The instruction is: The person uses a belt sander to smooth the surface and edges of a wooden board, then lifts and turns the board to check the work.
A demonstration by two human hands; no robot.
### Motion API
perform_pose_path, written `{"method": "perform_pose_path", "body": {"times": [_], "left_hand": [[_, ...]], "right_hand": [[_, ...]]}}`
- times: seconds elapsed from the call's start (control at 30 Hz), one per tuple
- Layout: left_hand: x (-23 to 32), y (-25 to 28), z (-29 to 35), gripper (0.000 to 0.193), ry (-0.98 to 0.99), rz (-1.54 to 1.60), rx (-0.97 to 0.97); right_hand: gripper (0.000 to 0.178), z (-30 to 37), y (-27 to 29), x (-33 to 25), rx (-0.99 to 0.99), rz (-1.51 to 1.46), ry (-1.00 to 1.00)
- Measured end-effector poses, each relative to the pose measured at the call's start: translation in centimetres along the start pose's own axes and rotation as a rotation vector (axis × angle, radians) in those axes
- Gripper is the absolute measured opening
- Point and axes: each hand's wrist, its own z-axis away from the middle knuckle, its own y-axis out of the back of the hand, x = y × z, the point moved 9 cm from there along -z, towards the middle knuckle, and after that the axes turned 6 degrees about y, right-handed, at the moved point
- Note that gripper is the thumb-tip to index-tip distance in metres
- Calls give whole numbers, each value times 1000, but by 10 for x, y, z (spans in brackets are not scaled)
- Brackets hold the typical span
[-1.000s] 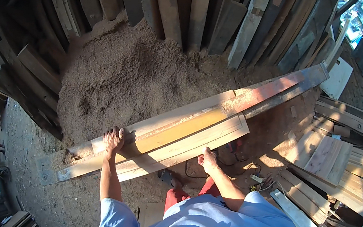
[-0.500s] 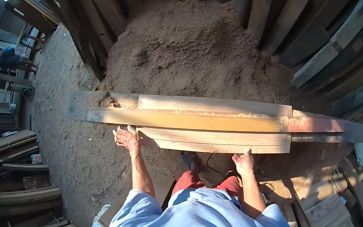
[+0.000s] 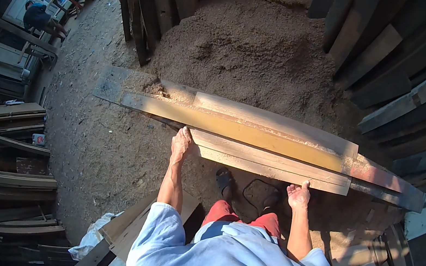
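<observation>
A pale wooden board (image 3: 269,162), with a lengthwise line along it, lies along the near side of a long narrow bench (image 3: 111,86). My left hand (image 3: 181,142) is closed on the board's left end. Near its right end, my right hand (image 3: 299,194) grips the near edge, thumb on top and fingers partly hidden below. Just beyond the board runs a yellow strip (image 3: 240,131) dusted with sawdust. Another pale board (image 3: 280,123) lies on the far side of that strip. The bench's right part has a reddish patch (image 3: 377,176).
A heap of sawdust (image 3: 247,50) rises beyond the bench. Dark planks (image 3: 368,35) lean at the far right, and more timber (image 3: 149,8) at the far left. Stacked boards (image 3: 7,179) lie at left. Another person (image 3: 37,17) bends at the far left. A cable (image 3: 252,199) lies by my feet.
My left hand has closed on the board's left end, where it was spread beside it before. The view has turned, so the bench now slants down to the right. My right hand keeps its place.
</observation>
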Motion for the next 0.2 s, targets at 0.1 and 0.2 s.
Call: {"method": "perform_pose_path", "body": {"times": [0.1, 0.2], "left_hand": [[-5, -14, 36, 55, 79, 77, -34], [-29, -32, 60, 59, 195, 96, -46]], "right_hand": [[40, -13, 1, -16, -1, -39, 51], [39, -5, -24, -12, -87, 135, 99]]}}
